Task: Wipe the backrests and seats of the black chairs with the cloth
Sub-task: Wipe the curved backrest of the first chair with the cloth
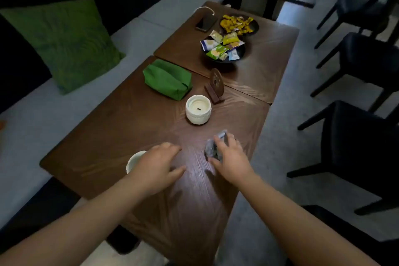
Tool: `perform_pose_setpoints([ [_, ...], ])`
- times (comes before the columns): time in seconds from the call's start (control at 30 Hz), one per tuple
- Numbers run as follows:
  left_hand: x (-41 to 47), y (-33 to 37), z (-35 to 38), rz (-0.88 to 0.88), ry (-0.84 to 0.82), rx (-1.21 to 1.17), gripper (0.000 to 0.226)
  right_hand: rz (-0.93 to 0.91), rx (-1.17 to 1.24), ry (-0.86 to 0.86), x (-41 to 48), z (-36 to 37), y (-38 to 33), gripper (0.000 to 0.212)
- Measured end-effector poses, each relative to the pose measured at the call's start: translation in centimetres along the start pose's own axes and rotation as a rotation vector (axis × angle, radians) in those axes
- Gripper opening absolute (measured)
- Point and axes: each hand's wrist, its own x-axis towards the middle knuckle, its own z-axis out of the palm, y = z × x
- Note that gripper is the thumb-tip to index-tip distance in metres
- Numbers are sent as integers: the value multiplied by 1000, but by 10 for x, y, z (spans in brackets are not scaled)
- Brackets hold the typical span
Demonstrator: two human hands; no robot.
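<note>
A crumpled grey-blue cloth (212,147) lies on the dark wooden table (121,136) near its right edge. My right hand (232,155) rests over the cloth with its fingers closing around it. My left hand (157,164) hovers flat over the table to the left, fingers apart, holding nothing. Three black chairs stand on the right across the aisle: the nearest (354,147), a middle one (367,58) and a far one (356,4).
On the table stand a white candle jar (198,109), a green tissue pouch (167,79), a small wooden sign (216,86) and a white cup (133,161) under my left wrist. A second table holds snack bowls (224,49) and a phone (206,21). A grey bench with a green cushion (62,43) runs along the left.
</note>
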Motion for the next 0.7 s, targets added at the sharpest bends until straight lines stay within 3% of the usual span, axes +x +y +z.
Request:
perform_pose_setpoints([
  [0.2, 6, 1, 10, -62, 41, -67, 61, 28, -19, -77, 37, 30, 7, 70],
  [0.33, 7, -2, 9, -78, 67, -79, 59, 41, -39, 22, 49, 45, 9, 63],
  [0.5, 6, -12, 14, -96, 75, -85, 59, 41, 93, 116, 57, 51, 7, 37],
  [0.7, -3, -11, 11, -49, 45, -116, 55, 69, 312, 185, 12, 42, 9, 32],
])
